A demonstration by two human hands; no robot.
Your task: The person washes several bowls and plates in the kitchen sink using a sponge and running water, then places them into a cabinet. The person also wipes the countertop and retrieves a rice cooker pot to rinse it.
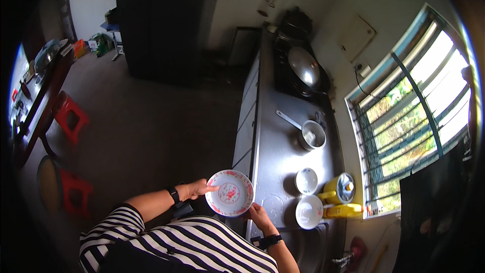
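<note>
A large white bowl with pink floral patterns is held between both hands in front of my striped shirt, beside the counter's edge. My left hand grips its left rim, the thumb lying over the inside. My right hand holds the lower right rim, its fingers partly hidden beneath. On the steel counter to the right stand two smaller white bowls, one above the other in view. A metal saucepan with a long handle rests farther along the counter.
A yellow lidded pot and a yellow bottle stand by the window wall. A sink lies at the lower right, with a faucet. A lidded wok sits on the stove. Red stools stand at far left.
</note>
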